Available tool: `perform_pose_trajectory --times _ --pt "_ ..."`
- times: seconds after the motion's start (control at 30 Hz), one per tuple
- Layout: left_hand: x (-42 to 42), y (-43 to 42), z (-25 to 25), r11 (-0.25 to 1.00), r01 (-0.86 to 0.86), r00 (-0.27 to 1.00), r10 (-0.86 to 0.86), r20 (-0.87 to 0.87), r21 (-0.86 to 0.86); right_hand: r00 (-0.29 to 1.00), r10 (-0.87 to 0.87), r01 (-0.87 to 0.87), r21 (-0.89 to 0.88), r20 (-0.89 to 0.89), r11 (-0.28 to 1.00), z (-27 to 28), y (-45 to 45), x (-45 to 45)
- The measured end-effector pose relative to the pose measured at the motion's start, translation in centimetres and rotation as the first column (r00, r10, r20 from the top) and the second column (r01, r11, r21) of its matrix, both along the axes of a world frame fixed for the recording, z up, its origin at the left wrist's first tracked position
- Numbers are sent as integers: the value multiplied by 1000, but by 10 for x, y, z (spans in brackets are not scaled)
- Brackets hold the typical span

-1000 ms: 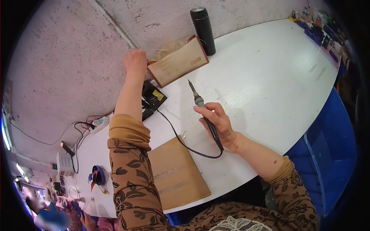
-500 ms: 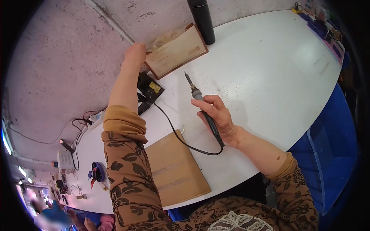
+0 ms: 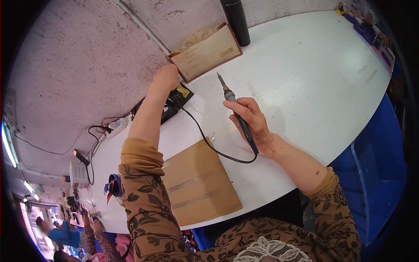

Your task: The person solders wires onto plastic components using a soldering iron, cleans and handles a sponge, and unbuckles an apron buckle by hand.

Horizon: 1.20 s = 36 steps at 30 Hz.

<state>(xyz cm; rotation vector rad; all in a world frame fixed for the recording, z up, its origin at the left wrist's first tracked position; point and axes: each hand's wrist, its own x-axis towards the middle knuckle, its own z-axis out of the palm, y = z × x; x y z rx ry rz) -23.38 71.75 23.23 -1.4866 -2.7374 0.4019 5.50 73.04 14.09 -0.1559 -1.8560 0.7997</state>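
Observation:
A soldering iron (image 3: 245, 129) with a grey collar and black handle is gripped in my right hand (image 3: 257, 126), its metal tip pointing up and away over the white table. From its lower end a black cord loops back left toward a black soldering stand (image 3: 174, 101) with a yellow sponge (image 3: 183, 91). My left hand (image 3: 166, 77) is curled at the stand's far side, close to the sponge and the near corner of a brown-framed box (image 3: 205, 54). Its fingertips are hidden behind the hand, and what they hold, if anything, does not show.
A cardboard sheet (image 3: 200, 183) lies on the white table (image 3: 301, 91) near me. A black cylinder (image 3: 236, 22) stands against the wall. Blue bins (image 3: 379, 170) are at the right. A power strip (image 3: 117, 125), tape roll (image 3: 114, 185) and other people (image 3: 65, 236) are at the left.
My left hand has come down from the box's left corner to the soldering stand. My right hand still holds the soldering iron in much the same pose. The view has shifted slightly.

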Motion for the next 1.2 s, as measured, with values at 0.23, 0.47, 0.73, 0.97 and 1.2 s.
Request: perform_pose_trajectory --times 0.23,0.47,0.73,0.97,1.2 --pt "24 -4 -4 992 -58 994 69 89 -116 1000 -9 9 23 -4 1000 5 1 4" --pt "13 -2 -24 996 -64 968 78 237 -66 1000 -3 4 25 -11 1000 8 1 5" --pt "24 -6 -30 998 54 998 -54 39 -10 1000 -5 5 54 9 999 11 1 7" --pt "38 -11 -15 940 175 973 -118 -200 293 999 -40 40 51 8 998 8 2 5" --pt "124 -95 -12 459 319 864 -500 -56 829 993 -29 38 79 -114 996 28 6 -11"
